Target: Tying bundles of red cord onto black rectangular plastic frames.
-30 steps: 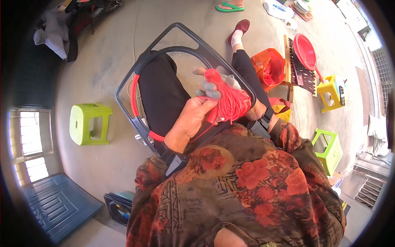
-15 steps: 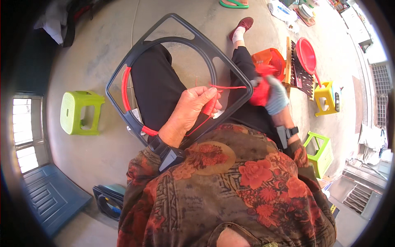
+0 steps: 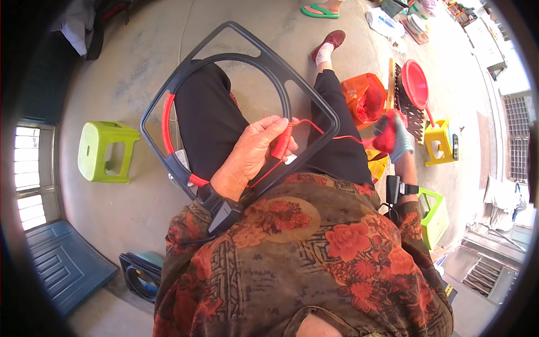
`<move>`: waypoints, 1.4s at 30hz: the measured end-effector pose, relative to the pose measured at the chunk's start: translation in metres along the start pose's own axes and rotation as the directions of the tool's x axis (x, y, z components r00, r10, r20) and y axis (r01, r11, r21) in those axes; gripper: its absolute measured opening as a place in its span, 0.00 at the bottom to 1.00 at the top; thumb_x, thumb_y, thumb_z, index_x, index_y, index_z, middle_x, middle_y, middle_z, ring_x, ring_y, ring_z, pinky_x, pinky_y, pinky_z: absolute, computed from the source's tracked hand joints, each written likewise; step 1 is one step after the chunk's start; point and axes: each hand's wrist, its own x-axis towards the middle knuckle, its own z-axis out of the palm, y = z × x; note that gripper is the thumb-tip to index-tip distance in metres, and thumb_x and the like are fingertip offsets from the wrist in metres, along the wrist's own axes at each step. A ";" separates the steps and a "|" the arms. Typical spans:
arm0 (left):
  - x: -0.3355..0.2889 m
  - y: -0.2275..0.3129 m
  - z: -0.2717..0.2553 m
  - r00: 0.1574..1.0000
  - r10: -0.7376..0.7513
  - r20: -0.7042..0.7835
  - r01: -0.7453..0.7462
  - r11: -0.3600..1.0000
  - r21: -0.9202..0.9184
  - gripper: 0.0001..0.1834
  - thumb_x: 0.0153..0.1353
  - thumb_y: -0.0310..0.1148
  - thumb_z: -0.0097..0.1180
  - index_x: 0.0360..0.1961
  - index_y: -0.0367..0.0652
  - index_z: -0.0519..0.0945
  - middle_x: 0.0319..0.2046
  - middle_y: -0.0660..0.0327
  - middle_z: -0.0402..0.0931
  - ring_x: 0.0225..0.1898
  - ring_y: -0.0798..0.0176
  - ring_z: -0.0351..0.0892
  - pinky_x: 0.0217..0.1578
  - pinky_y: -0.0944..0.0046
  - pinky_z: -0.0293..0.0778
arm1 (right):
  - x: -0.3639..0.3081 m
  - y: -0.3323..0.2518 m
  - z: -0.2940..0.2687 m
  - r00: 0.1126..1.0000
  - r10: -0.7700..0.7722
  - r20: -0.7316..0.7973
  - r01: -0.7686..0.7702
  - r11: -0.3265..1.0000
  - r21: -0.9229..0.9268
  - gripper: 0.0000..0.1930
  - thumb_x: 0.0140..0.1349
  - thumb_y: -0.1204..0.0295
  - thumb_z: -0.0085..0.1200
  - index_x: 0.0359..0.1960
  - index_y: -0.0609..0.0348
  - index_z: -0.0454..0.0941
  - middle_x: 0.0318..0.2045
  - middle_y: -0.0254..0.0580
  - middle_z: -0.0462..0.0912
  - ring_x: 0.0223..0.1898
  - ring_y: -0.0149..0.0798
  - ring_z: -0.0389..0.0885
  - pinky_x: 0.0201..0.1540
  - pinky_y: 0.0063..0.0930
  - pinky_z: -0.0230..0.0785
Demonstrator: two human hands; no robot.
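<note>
A dark grey frame (image 3: 303, 84), square outside with a round ring inside, rests across my lap. Red cord is wound tightly round two stretches of it: a left section (image 3: 168, 123) and the part under my left hand (image 3: 259, 147). That hand pinches the wound ring, thumb on top and fingers curled beneath. From there a loose red cord (image 3: 323, 132) runs slackly over the frame's right corner to my right hand (image 3: 401, 140). In a pale blue-grey glove, the right hand grips a red bundle of cord (image 3: 385, 135), well right of the frame.
An orange bag (image 3: 364, 92) with red stuff inside stands beyond my right knee, near a red basin (image 3: 414, 84) and a yellow stool (image 3: 441, 143). Green stools stand left (image 3: 106, 151) and right (image 3: 432, 216). Another person's foot in a green sandal (image 3: 321, 11) is ahead.
My right hand has moved right and slightly down with the red bundle, away from the frame. The cord between my hands is longer and slacker. My left hand keeps its pinch.
</note>
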 end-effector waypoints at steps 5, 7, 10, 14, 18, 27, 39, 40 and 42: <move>-0.002 -0.006 0.006 0.999 -0.043 0.012 0.043 0.998 0.051 0.17 0.67 0.41 0.48 0.40 0.36 0.76 0.26 0.58 0.78 0.22 0.70 0.75 0.25 0.71 0.74 | -0.007 0.009 0.116 0.835 -0.474 0.279 0.541 0.615 -0.574 0.18 0.55 0.63 0.60 0.43 0.62 0.78 0.33 0.36 0.80 0.37 0.25 0.75 0.44 0.22 0.69; -0.003 -0.008 0.009 0.999 -0.038 0.031 0.036 0.998 0.042 0.16 0.66 0.41 0.49 0.37 0.36 0.76 0.26 0.58 0.78 0.23 0.70 0.76 0.26 0.72 0.75 | -0.012 0.018 0.171 0.875 -0.451 0.175 0.472 0.718 -0.512 0.17 0.55 0.63 0.59 0.44 0.60 0.78 0.33 0.34 0.80 0.35 0.25 0.75 0.41 0.21 0.69; -0.005 -0.009 0.011 0.997 -0.055 0.045 0.048 0.989 0.141 0.15 0.66 0.40 0.50 0.36 0.36 0.76 0.26 0.59 0.78 0.25 0.71 0.76 0.27 0.73 0.75 | -0.035 0.027 0.209 0.919 -0.135 0.371 0.237 0.940 -0.245 0.16 0.61 0.63 0.54 0.46 0.61 0.76 0.34 0.34 0.80 0.33 0.27 0.76 0.36 0.20 0.69; -0.005 -0.011 0.011 0.998 -0.044 0.050 0.036 0.989 0.147 0.15 0.67 0.39 0.49 0.35 0.35 0.76 0.25 0.59 0.78 0.24 0.70 0.77 0.25 0.72 0.74 | -0.070 0.032 0.211 0.831 0.147 0.537 -0.168 0.986 -0.009 0.18 0.63 0.61 0.53 0.50 0.60 0.73 0.37 0.38 0.80 0.32 0.34 0.78 0.34 0.25 0.73; -0.002 -0.012 0.010 0.998 -0.044 0.050 0.035 0.984 0.177 0.17 0.66 0.40 0.50 0.34 0.32 0.78 0.24 0.58 0.78 0.23 0.70 0.77 0.24 0.72 0.75 | -0.088 0.021 0.217 0.632 0.160 0.759 0.005 0.978 -0.210 0.29 0.65 0.53 0.42 0.59 0.63 0.63 0.45 0.46 0.76 0.36 0.37 0.79 0.38 0.28 0.75; -0.004 -0.020 0.012 0.995 0.076 -0.063 -0.053 0.948 0.314 0.16 0.66 0.39 0.50 0.28 0.35 0.78 0.19 0.61 0.77 0.18 0.71 0.75 0.21 0.72 0.72 | -0.053 -0.005 0.202 0.592 0.347 0.727 0.103 0.863 -0.495 0.25 0.49 0.74 0.61 0.52 0.63 0.71 0.41 0.37 0.80 0.42 0.30 0.77 0.47 0.29 0.71; -0.018 -0.012 0.021 0.999 -0.010 0.041 0.008 0.999 0.049 0.16 0.67 0.39 0.49 0.38 0.32 0.75 0.24 0.58 0.77 0.22 0.70 0.74 0.25 0.73 0.72 | -0.080 0.034 0.140 0.802 0.405 0.439 -0.410 0.908 -0.089 0.30 0.61 0.49 0.50 0.52 0.64 0.69 0.49 0.50 0.76 0.49 0.43 0.77 0.56 0.36 0.68; -0.018 -0.012 0.020 0.999 -0.014 0.033 0.013 0.999 0.038 0.17 0.66 0.39 0.50 0.38 0.32 0.76 0.25 0.58 0.77 0.22 0.70 0.74 0.26 0.73 0.73 | -0.078 0.030 0.129 0.785 0.376 0.493 -0.384 0.919 -0.090 0.30 0.61 0.49 0.50 0.52 0.64 0.69 0.49 0.50 0.76 0.49 0.43 0.77 0.56 0.36 0.68; -0.017 -0.013 0.017 1.000 -0.017 0.007 0.016 0.996 0.087 0.17 0.66 0.40 0.51 0.38 0.33 0.76 0.25 0.58 0.77 0.22 0.70 0.74 0.26 0.73 0.73 | -0.076 0.022 0.099 0.773 0.120 0.623 -0.168 0.986 0.018 0.21 0.60 0.60 0.55 0.48 0.64 0.72 0.46 0.46 0.78 0.47 0.41 0.78 0.54 0.34 0.70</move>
